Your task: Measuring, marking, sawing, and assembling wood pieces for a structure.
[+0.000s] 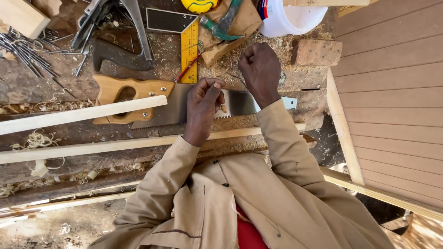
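In the middle of the head view, a handsaw (184,103) is laid flat on the bench, wooden handle (124,94) at left, blade partly hidden by both hands. The left hand (203,108) is curled over the blade with something small pinched, too tiny to tell. The right hand (260,69) is clenched just above. The blade is probably thin, springy and sharp-toothed, so it's best gripped by the handle.

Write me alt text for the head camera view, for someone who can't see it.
Seen from above, a person in a tan jacket holds both hands over a cluttered workbench: the left hand and the right hand, both curled closed, hover above a wooden-handled handsaw. Wooden strips, a yellow square ruler, loose nails, a white bucket and sawdust surround them.
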